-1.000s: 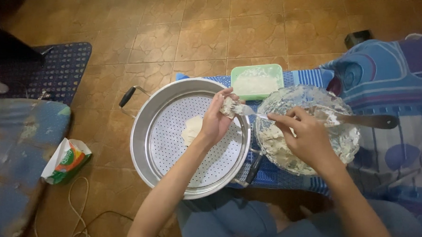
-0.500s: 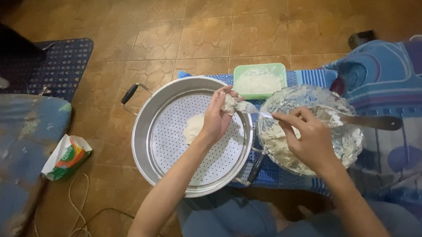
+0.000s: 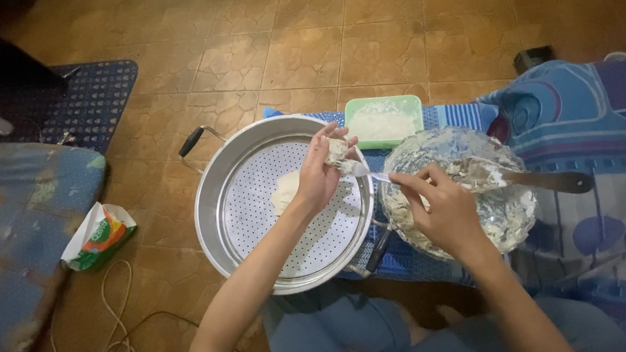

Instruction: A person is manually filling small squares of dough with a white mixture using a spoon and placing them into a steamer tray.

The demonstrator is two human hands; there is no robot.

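The left hand (image 3: 318,175) pinches a dumpling (image 3: 337,150) over the steamer's (image 3: 212,193) 1 o'clock rim; the right hand (image 3: 445,214) grips a spoon (image 3: 370,174) touching it. Sticky filling may smear, or the wrapper tear under pressure. A bowl (image 3: 516,211) sits at 3 o'clock, a green tub (image 3: 384,121) at 12, crowding both wrists.
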